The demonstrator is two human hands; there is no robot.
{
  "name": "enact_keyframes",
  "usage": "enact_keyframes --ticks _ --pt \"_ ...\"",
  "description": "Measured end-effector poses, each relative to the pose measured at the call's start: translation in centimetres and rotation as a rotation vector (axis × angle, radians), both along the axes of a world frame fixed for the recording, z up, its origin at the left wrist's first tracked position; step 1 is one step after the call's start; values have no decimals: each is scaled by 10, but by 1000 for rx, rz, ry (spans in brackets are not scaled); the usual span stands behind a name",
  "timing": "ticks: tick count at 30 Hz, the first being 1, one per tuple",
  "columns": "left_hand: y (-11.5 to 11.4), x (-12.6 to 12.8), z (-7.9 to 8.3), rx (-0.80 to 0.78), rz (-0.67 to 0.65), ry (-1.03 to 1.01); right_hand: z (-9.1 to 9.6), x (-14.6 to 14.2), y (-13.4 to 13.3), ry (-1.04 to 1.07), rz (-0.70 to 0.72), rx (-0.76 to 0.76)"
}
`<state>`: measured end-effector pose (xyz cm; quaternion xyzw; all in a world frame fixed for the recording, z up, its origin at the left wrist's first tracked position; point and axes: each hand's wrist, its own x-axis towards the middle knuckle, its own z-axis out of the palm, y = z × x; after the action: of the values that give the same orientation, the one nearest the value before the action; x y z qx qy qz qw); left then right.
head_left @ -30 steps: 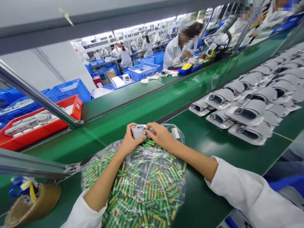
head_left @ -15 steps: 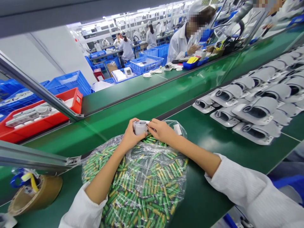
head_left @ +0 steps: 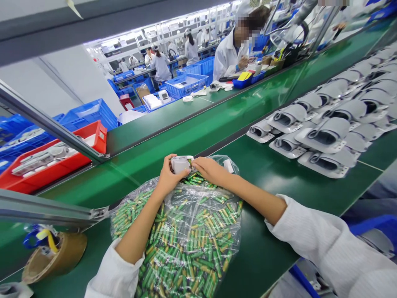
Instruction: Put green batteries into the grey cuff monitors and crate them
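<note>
My left hand (head_left: 170,174) is closed around a grey wrist blood pressure monitor (head_left: 180,164) with a rolled cuff, held above the far end of a clear plastic bag (head_left: 186,203). Green and gold batteries (head_left: 192,244) fill the bag, some showing at its open mouth. My right hand (head_left: 209,169) pinches at the monitor's right end, its fingertips touching it. A sliver of green shows on the monitor beside those fingertips. What lies between the right fingers is hidden.
Rows of grey cuffed monitors (head_left: 325,132) lie on the right. At the left are a red bin (head_left: 77,153), a metal post (head_left: 56,120) and a tape roll (head_left: 58,256) holding tools. Beyond the green conveyor (head_left: 173,134), a co-worker (head_left: 229,58) sits among blue crates (head_left: 186,85).
The camera view has shifted slightly. The monitor is turned a little in my left hand, and a bit of green now shows at its right end. My right fingers stay at that end.
</note>
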<state>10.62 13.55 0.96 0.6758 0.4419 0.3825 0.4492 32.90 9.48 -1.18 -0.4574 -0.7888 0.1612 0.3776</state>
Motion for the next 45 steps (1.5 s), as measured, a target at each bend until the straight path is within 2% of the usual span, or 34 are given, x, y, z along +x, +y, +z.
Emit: enact_keyframes --ticks 7,10,13,17,19,23,25,29,31,37,42,45 --pt "4 -1 4 -39 89 -140 -1 1 5 655 21 -308" --pt "2 -2 4 -41 102 -151 -5 1 10 774 26 -357" --pt "-1 -1 6 -50 86 -132 -3 3 8 709 8 -317" --pt "-4 0 9 -40 83 -135 14 9 -5 670 37 -259" --pt "-4 1 11 -44 73 -125 23 11 -11 611 -25 -216" --pt "-6 1 16 -52 55 -114 31 12 -18 383 -176 89" --pt "-8 1 18 -61 26 -113 31 10 -18 358 -177 159" --pt "-11 1 18 -97 -22 -66 26 3 -20 460 -143 99" --pt "-11 1 17 -118 -30 -63 21 0 -21 452 -134 130" --pt "-10 3 16 -142 -46 -42 7 0 -19 146 -53 313" --pt "-9 3 12 -164 -15 -89 7 2 -14 -108 37 343" --pt "-8 3 11 -182 -6 -114 10 2 -12 -172 77 339"
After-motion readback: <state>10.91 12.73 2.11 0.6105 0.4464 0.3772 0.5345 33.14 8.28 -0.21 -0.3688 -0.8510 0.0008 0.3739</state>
